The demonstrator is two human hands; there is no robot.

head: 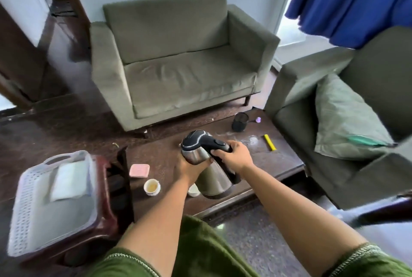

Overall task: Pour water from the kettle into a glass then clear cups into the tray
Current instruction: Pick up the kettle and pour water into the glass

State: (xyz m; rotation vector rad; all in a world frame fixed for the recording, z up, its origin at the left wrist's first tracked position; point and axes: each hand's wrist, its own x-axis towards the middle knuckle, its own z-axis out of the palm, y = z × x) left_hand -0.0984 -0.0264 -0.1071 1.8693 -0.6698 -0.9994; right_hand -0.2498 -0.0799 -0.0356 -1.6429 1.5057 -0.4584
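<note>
Steel electric kettle (pixel 208 174), likely heavy and slick: we are gripping its black handle with right hand (pixel 236 156), left hand (pixel 189 168) cupping the tilted body.

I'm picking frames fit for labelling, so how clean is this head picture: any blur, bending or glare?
Head view: the kettle and both hands, left and right, are fairly sharp; the white tray and the frame edges are smeared; wide-angle bending curves the sofa and door frame; daylight blows out the window beside the blue curtain and puts a pale glare patch on the table.
</note>
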